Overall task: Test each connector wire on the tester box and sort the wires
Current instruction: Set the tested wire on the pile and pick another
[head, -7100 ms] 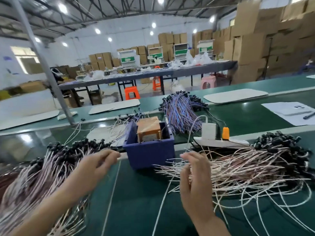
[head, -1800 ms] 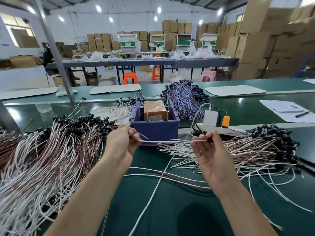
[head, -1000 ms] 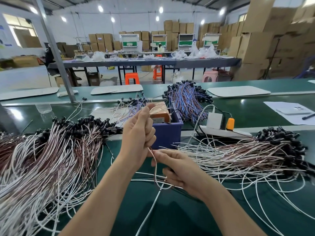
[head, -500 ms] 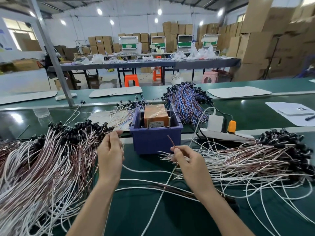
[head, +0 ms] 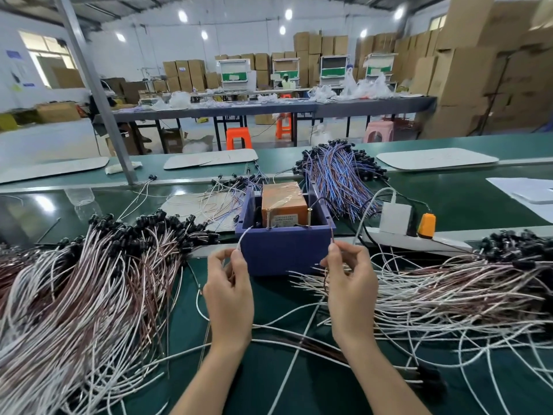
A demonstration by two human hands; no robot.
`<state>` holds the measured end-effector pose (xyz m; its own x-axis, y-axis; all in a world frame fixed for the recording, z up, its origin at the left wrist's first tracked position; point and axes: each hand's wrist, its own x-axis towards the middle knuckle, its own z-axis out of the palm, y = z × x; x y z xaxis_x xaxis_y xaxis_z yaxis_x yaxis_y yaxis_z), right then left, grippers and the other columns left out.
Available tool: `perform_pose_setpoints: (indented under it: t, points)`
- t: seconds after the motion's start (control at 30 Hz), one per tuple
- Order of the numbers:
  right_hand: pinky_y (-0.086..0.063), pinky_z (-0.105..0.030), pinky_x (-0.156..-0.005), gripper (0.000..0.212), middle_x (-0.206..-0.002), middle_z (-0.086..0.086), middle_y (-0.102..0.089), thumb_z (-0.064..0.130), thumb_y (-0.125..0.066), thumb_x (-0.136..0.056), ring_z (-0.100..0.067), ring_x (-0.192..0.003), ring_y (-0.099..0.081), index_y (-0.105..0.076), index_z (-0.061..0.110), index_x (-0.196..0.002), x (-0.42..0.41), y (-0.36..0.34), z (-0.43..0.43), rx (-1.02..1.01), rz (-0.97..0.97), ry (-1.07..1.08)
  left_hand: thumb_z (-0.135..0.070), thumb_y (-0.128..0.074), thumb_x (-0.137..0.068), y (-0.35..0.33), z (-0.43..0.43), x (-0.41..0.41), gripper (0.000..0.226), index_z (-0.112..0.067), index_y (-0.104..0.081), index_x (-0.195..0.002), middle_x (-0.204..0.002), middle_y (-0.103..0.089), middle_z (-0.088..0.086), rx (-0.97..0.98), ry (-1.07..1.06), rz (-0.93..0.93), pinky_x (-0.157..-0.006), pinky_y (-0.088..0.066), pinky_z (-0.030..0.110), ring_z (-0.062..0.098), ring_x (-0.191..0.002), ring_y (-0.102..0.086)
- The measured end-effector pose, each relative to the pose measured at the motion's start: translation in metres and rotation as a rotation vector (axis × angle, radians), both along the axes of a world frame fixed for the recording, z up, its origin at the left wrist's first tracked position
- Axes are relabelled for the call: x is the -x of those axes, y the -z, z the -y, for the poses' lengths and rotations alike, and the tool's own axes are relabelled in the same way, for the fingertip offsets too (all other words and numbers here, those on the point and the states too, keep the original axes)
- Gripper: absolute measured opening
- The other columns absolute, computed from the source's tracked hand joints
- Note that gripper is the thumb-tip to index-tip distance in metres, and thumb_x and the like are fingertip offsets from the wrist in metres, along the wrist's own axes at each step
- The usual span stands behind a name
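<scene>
A blue bin [head: 284,251] stands mid-table with an orange tester box [head: 284,202] inside and two upright metal pins at its front. My left hand [head: 229,290] pinches a white wire end [head: 243,238] that points up toward the bin's left front corner. My right hand [head: 348,277] pinches a brown wire end [head: 332,232] raised by the bin's right front corner. Both hands sit just in front of the bin. A large pile of white and brown wires [head: 83,283] lies on the left, another pile [head: 449,283] on the right.
Blue and purple wires [head: 338,172] are heaped behind the bin. A white power strip [head: 401,235] with a white adapter and an orange plug lies to the bin's right. Loose wires cross the green table [head: 269,369] near me. A metal post [head: 98,94] rises at the back left.
Both hands have risen toward the bin's front. The left hand, which held nothing, now pinches a white wire end; the right hand still pinches the brown end, now higher by the bin's right corner.
</scene>
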<state>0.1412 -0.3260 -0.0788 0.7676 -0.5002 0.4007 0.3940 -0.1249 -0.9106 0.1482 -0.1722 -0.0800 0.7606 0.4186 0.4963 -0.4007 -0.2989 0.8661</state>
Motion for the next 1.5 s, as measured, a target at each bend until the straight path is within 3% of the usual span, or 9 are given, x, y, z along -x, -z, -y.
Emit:
perform_pose_setpoints:
  t: [0.1,0.2,0.3,0.53,0.67,0.83,1.13,1.27,1.5]
  points:
    - [-0.045,-0.007,-0.066,0.004,-0.079,0.01,-0.07,0.029,-0.059,-0.101,0.003,-0.075,-0.064,-0.06,0.033,-0.1,-0.008,-0.004,-0.01,-0.055,0.028,0.058,-0.038,-0.046,-0.104,0.001,0.006,-0.007,0.019,-0.053,-0.05,-0.092,-0.058,-0.053,-0.004,0.003,-0.029,0.005,-0.043,-0.035,0.027,0.01,-0.046,-0.04]
    - [-0.044,-0.007,-0.061,0.011,-0.082,0.018,-0.068,0.025,-0.061,-0.1,0.005,-0.067,-0.06,-0.061,0.036,-0.097,-0.013,-0.001,-0.02,-0.065,0.03,0.069,-0.043,-0.044,-0.103,0.004,0.01,-0.011,0.011,-0.048,-0.05,-0.095,-0.066,-0.057,0.004,-0.03,-0.016,0.02,-0.045,-0.038,0.036,0.018,-0.047,-0.045]
    - [-0.045,-0.007,-0.063,0.013,-0.09,0.029,-0.066,0.024,-0.062,-0.099,0.003,-0.073,-0.062,-0.062,0.037,-0.097,-0.017,0.004,-0.021,-0.047,0.019,0.059,-0.044,-0.044,-0.103,0.008,0.009,-0.013,0.01,-0.048,-0.05,-0.096,-0.067,-0.057,0.004,-0.052,-0.01,0.022,-0.043,-0.035,0.033,0.01,-0.046,-0.042]
    - [-0.044,-0.007,-0.064,0.009,-0.078,0.009,-0.07,0.029,-0.061,-0.1,0.0,-0.076,-0.064,-0.062,0.038,-0.097,-0.021,0.003,-0.019,-0.049,0.011,0.087,-0.042,-0.044,-0.103,0.008,0.008,-0.014,0.012,-0.049,-0.049,-0.095,-0.058,-0.053,-0.01,-0.047,0.002,0.003,-0.043,-0.034,0.025,0.006,-0.046,-0.041]
    - [-0.046,-0.008,-0.068,0.005,-0.081,0.02,-0.072,0.031,-0.061,-0.1,0.0,-0.077,-0.067,-0.064,0.035,-0.101,-0.023,0.0,-0.02,-0.016,0.0,0.082,-0.044,-0.044,-0.103,0.006,0.01,-0.012,0.012,-0.051,-0.05,-0.094,-0.059,-0.054,-0.006,-0.046,0.007,-0.009,-0.046,-0.04,0.038,0.009,-0.047,-0.042]
    - [-0.05,-0.013,-0.069,0.012,-0.081,0.021,-0.072,0.034,-0.061,-0.099,-0.004,-0.076,-0.068,-0.069,0.028,-0.105,-0.023,-0.001,-0.023,0.012,-0.003,0.071,-0.043,-0.045,-0.103,0.006,0.01,-0.011,0.011,-0.046,-0.051,-0.095,-0.061,-0.053,0.0,-0.038,0.007,-0.019,-0.05,-0.043,0.048,0.02,-0.05,-0.044]
    - [-0.046,-0.009,-0.069,0.013,-0.076,0.017,-0.071,0.04,-0.059,-0.098,0.0,-0.08,-0.066,-0.068,0.032,-0.104,-0.02,-0.003,-0.024,0.084,-0.011,0.097,-0.044,-0.044,-0.102,0.007,0.011,-0.012,0.011,-0.041,-0.051,-0.095,-0.058,-0.051,-0.009,-0.051,0.027,-0.007,-0.047,-0.038,0.043,0.011,-0.049,-0.041]
    - [-0.044,-0.004,-0.066,0.01,-0.081,0.027,-0.064,0.04,-0.061,-0.098,0.013,-0.085,-0.06,-0.066,0.034,-0.103,-0.019,-0.003,-0.024,0.127,-0.016,0.138,-0.043,-0.045,-0.102,0.008,0.011,-0.013,0.01,-0.039,-0.051,-0.095,-0.057,-0.051,-0.009,-0.054,0.025,-0.003,-0.047,-0.039,0.043,0.01,-0.049,-0.041]
    - [-0.049,-0.007,-0.068,0.008,-0.082,0.03,-0.063,0.042,-0.061,-0.097,0.012,-0.087,-0.062,-0.064,0.038,-0.104,-0.019,-0.004,-0.024,0.13,-0.014,0.131,-0.048,-0.044,-0.1,0.01,0.01,-0.014,0.013,-0.038,-0.053,-0.096,-0.058,-0.051,-0.007,-0.05,0.029,0.001,-0.048,-0.041,0.048,0.013,-0.05,-0.043]
